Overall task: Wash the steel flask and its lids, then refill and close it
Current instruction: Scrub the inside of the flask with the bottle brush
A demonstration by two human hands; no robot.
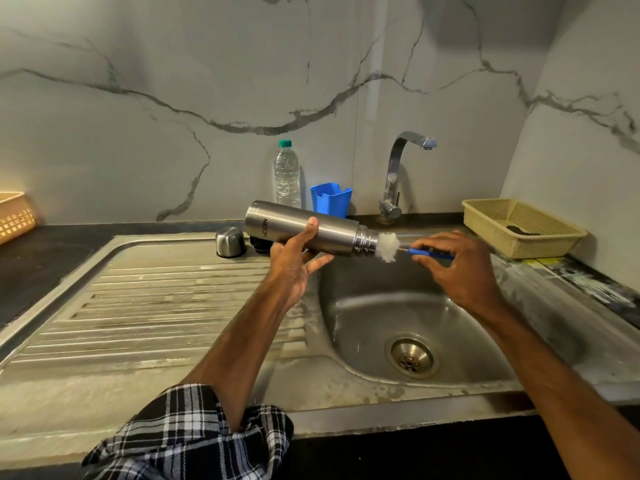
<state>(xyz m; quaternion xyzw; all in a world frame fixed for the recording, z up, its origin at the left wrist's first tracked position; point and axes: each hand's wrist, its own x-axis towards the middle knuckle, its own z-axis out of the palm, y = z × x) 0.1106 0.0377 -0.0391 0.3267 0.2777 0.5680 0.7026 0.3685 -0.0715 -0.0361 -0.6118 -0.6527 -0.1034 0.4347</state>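
1. Left hand (294,261) is gripping the steel flask (311,226) at mid-body, thumb on top and fingers (320,261) curling underneath. The flask is lying near-horizontal over the sink (363,306) at its 10 o'clock rim.
2. Its long axis is running 9 to 3 o'clock, with the base at 9 and the open threaded mouth at 3, dipping slightly.
3. Right hand (457,265) is pinching the blue handle of the bottle brush (388,247), at 3 o'clock from the mouth. The white bristle head is sitting right at the mouth.
4. My read: the brush and flask axes are lining up, so the next stroke is calling for a straight push toward 9 o'clock. The right hand is the nearer one.
5. Room: open basin below, tap (398,168) at 12 o'clock and well apart. The basket (519,226) on the surface near the right hand at 3 o'clock is limiting pull-back.
6. Steel lid (230,241) and black lid (259,244) are sitting just beside the flask base, at 8 o'clock.
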